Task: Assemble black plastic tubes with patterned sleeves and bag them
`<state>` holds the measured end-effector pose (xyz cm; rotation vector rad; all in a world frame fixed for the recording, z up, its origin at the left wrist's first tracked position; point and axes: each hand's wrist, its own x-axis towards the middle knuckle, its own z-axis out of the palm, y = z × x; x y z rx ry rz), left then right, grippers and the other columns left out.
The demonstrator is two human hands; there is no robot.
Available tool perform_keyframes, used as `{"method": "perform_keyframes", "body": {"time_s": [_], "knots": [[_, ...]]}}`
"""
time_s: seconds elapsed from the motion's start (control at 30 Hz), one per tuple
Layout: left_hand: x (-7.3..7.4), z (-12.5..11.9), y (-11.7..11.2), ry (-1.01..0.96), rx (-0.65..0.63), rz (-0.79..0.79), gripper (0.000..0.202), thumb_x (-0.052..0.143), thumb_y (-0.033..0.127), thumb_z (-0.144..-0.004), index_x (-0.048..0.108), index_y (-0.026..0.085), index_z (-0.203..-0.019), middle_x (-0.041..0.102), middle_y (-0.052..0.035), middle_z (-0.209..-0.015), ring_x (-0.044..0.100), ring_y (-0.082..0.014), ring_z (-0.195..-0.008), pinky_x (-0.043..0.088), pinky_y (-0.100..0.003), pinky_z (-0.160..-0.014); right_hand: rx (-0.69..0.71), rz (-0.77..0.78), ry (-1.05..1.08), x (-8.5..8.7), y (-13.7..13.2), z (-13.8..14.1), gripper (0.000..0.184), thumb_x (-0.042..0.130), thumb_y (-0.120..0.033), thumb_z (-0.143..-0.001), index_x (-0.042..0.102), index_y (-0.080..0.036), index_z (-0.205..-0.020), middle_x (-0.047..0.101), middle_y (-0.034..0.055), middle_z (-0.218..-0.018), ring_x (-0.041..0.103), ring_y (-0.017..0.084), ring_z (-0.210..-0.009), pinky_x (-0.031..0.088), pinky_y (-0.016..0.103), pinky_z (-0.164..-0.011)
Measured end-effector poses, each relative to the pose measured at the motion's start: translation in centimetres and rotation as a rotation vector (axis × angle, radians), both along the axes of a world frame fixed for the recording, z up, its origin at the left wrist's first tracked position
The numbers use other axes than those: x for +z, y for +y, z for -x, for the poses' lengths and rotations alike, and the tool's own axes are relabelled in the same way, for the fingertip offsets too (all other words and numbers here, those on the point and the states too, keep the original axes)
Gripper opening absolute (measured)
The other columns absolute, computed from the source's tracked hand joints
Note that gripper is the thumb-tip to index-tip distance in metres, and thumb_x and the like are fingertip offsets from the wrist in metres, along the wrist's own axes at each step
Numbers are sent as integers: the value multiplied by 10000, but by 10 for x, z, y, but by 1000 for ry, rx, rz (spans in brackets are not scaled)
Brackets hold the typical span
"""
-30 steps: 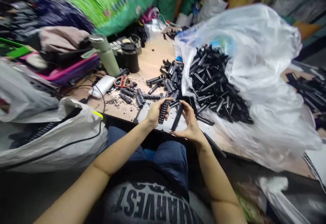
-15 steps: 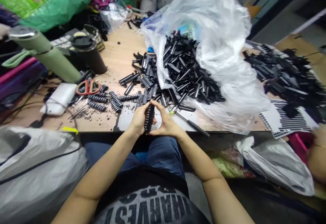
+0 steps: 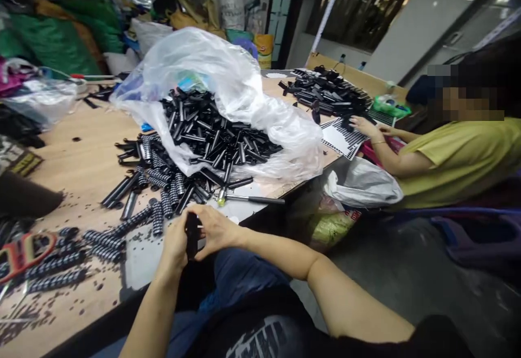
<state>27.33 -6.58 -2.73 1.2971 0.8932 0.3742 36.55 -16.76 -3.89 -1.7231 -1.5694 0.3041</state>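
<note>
We note, at the lower left of the frame, 1 pair of red-handled scissors (image 3: pixel 25 252) on the table (image 3: pixel 93 122), with a dark cup (image 3: pixel 28 195) above it. Beside the scissors we record several black-and-white patterned cylinders (image 3: pixel 57 281), lying among small dark specks. Next comes a pale board (image 3: pixel 140 260) at the table's near edge.

At lower centre-left we find the left hand (image 3: pixel 174 241), its fingers closed around 1 black piece (image 3: pixel 192 236). The piece stands roughly upright in the frame, between the 2 hands, at the table's near edge. The right hand (image 3: pixel 220 230) grasps the same piece, fingers at its upper end and thumb at its lower end.

Above the hands, we observe heaped black tubes (image 3: pixel 211 130) in a translucent plastic bag (image 3: pixel 285 135). A black-handled tool (image 3: pixel 256 199) lies just below the bag.

At the upper right we list a patterned sheet (image 3: pixel 340 138) below a second dark heap (image 3: pixel 325 92), and a co-worker (image 3: pixel 468 157) in a yellow-green shirt, 1 hand over the sheet.
</note>
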Motion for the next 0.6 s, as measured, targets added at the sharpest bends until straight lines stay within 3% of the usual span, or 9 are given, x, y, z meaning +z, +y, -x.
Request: {"method": "perform_keyframes", "body": {"time_s": [0.13, 0.23, 0.37, 0.43, 0.53, 0.6], "knots": [[-35, 3, -2, 122, -162, -762, 543, 530, 511, -792, 617, 158, -1195, 616, -133, -1039, 613, -275, -910, 519, -415, -837, -217, 62, -61, -27, -1, 2, 1016, 793, -400, -580, 260, -86, -1386, 435, 228, -1373, 413, 329, -1291, 335, 469, -1093], [-57, 2, -2, 188, -337, -1091, 550, 490, 418, -811, 586, 112, -1258, 606, -159, -991, 606, -298, -894, 506, -429, -845, -345, 157, -63, -37, 0, 5, 884, 722, -297, -670, 267, -84, -1397, 435, 230, -1380, 415, 326, -1289, 344, 485, -1077], [-70, -2, 10, 205, -483, -1269, 462, 395, 321, -879, 608, 106, -1229, 631, -159, -949, 610, -286, -865, 498, -394, -818, -302, 222, -89, -24, -17, -1, 947, 774, -413, -656, 285, -147, -1423, 387, 181, -1438, 366, 307, -1329, 337, 452, -1089], [-70, 2, 18, 149, -520, -1300, 435, 374, 322, -912, 621, 128, -1213, 646, -157, -995, 612, -270, -890, 488, -370, -829, -346, 239, -132, -15, -38, -10, 825, 737, -473, -719, 360, -180, -1392, 390, 153, -1444, 338, 291, -1343, 320, 441, -1097], [-66, 16, 24, 82, -586, -1310, 391, 396, 348, -933, 648, 171, -1174, 659, -144, -1063, 611, -248, -937, 474, -345, -838, -718, 450, -177, -11, -70, -34, 508, 594, -411, -872, 487, -117, -1272, 468, 215, -1331, 407, 326, -1238, 360, 484, -1014], [-64, 23, 24, 127, -582, -1356, 366, 400, 319, -941, 651, 186, -1171, 664, -144, -1074, 602, -256, -964, 451, -374, -839, -754, 550, -271, -16, -80, -51, 380, 532, -415, -909, 563, -113, -1138, 537, 216, -1199, 452, 329, -1142, 386, 478, -949]]}}
